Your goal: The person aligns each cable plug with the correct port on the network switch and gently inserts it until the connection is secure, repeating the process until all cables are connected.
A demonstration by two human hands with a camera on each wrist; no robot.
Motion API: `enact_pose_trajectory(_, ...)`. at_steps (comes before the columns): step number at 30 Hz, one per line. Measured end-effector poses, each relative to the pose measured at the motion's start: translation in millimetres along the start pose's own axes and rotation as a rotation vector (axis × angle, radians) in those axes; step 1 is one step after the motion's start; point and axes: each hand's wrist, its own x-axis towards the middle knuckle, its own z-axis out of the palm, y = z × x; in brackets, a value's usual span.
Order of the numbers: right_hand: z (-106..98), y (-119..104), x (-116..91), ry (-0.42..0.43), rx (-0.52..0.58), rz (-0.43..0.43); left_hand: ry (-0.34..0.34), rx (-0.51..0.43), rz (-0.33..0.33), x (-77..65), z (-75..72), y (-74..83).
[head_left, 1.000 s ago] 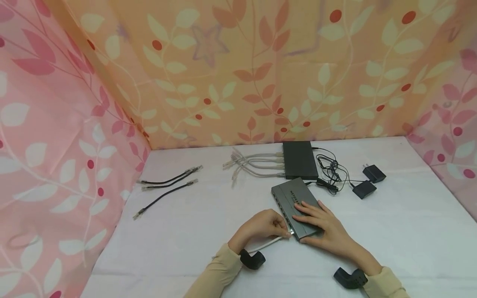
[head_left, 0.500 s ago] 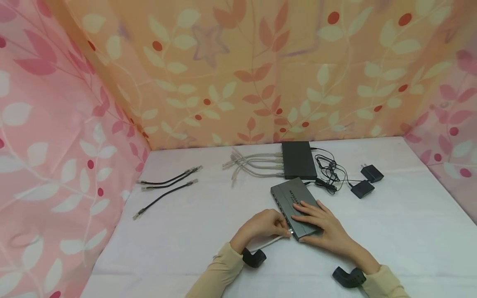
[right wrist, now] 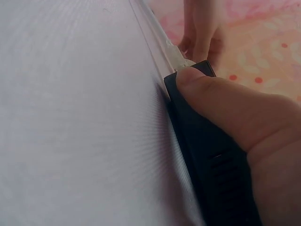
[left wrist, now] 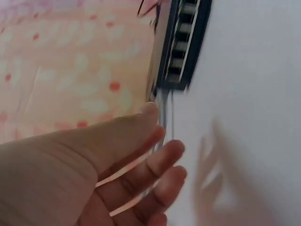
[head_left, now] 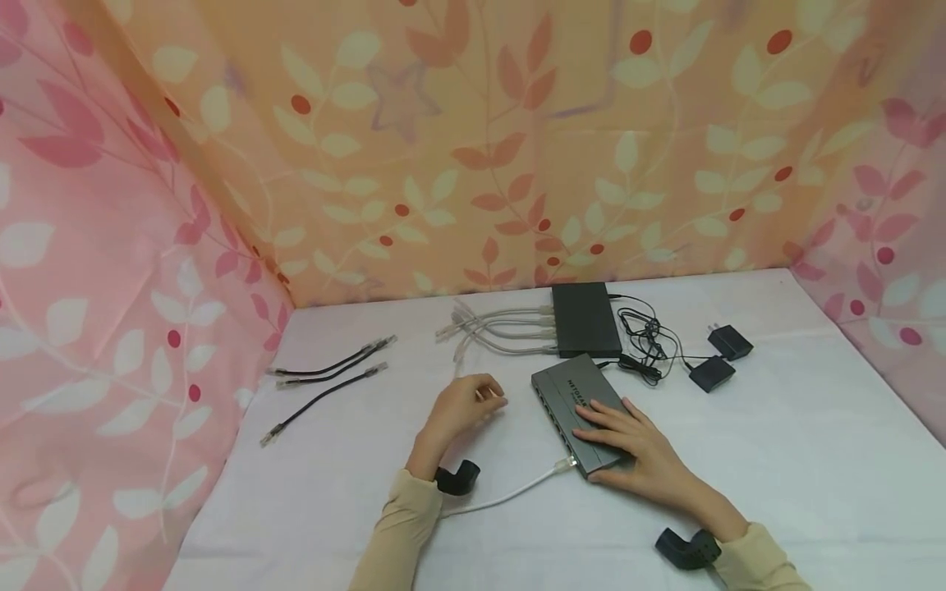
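A grey NETGEAR network switch lies angled on the white cloth, its row of ports facing left. A white Ethernet cable runs from the port at its near end, with the plug at the socket. My right hand rests on the switch, straight fingers spread over the top and thumb along the near side. Left of the switch, apart from it, my left hand holds nothing; its fingers are loosely bent. In the left wrist view, the ports of a dark box show beyond those fingers.
Behind stands a black box with several grey cables on its left side. Tangled black cords lead to two power adapters at right. Three short black cables lie at left. Patterned curtains enclose the table.
My left hand has let go of the white cable's plug and moved left and away from me. The cable stays at the switch's port. My right hand keeps its place on the switch.
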Motion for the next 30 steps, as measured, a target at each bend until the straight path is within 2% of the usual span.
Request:
enact_pose_trajectory(6, 0.4, 1.0, -0.1, 0.001, 0.0, -0.002, 0.278, 0.044, -0.077, 1.3, -29.4, -39.7)
enact_pose_trajectory(8, 0.8, 1.1, 0.0, 0.001, 0.0, -0.003, 0.351, 0.064, -0.109, 0.2, -37.7, -54.8)
enact_pose_trajectory(10, 1.1, 1.2, 0.1, 0.001, -0.001, -0.006, 0.396, 0.081, -0.127, -2.0, -45.0, -69.3)
enact_pose_trajectory(14, 0.8, 0.9, 0.3, 0.004, -0.004, -0.01, 0.432, 0.113, -0.154, -7.8, -56.5, -91.5)
enact_pose_trajectory(18, 0.3, 0.6, 0.5, 0.003, -0.009, -0.009, 0.429, 0.127, -0.209, -13.6, -62.0, -107.9)
enact_pose_trajectory(21, 0.2, 0.4, 0.3, 0.002, -0.01, -0.007, 0.399, 0.129, -0.257, -17.1, -63.2, -115.5)
enact_pose_trajectory(25, 0.4, 0.2, -0.4, 0.002, -0.011, -0.005, 0.375, 0.169, -0.271, -18.7, -63.1, -121.4)
enact_pose_trajectory(27, 0.5, 0.1, -0.5, 0.002, -0.013, -0.005, 0.391, 0.185, -0.264, -19.1, -63.5, -123.2)
enact_pose_trajectory(30, 0.5, 0.2, -0.2, 0.001, -0.014, -0.003, 0.444, 0.158, -0.27, -21.1, -65.0, -126.5)
